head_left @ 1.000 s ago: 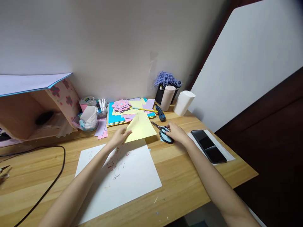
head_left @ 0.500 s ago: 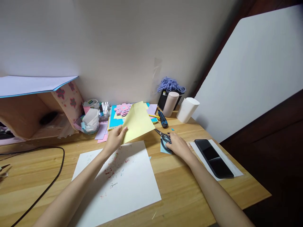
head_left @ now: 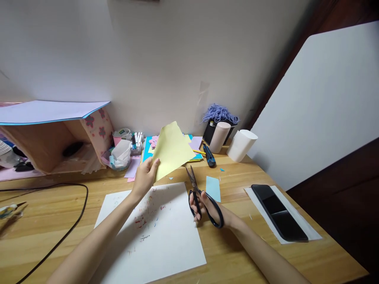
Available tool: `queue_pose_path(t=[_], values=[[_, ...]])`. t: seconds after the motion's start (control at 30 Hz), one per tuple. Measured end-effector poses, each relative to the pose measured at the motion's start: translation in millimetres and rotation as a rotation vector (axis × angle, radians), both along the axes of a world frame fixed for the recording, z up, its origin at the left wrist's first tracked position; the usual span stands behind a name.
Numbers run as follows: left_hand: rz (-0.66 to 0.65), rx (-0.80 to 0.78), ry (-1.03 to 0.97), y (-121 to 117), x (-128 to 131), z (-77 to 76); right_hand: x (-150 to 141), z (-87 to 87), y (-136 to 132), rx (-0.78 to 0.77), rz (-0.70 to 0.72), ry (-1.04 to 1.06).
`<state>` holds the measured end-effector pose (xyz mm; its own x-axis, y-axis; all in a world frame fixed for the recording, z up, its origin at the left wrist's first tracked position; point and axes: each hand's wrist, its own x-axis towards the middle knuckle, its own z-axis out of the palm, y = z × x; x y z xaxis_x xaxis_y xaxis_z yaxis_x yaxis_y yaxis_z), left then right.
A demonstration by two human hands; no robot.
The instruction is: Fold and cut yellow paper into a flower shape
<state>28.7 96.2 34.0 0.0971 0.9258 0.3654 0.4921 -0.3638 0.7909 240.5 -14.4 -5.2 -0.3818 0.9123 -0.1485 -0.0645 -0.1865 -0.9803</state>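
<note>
Desk, pink flower half-hidden behind yellow paper in left fingers, scissors in right fingers

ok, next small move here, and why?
Probably raise the scissors so the yellow paper enters their parted blades: the right hand holds them pointing at its lower edge, not yet around it, while the left hand holds the sheet up.
</note>
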Motion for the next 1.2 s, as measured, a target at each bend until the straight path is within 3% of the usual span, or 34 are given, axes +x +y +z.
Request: queue_pose_path(t=[0.27,1.2], values=[[-0.136,-0.078,0.073,-11,12,-0.1,0,-0.1,2,-0.028,-0.021,-0.1],[-0.125,-0.123,0.081,-13,13,-2.9,4,-3.0,6,-0.053,0.006,-0.099]])
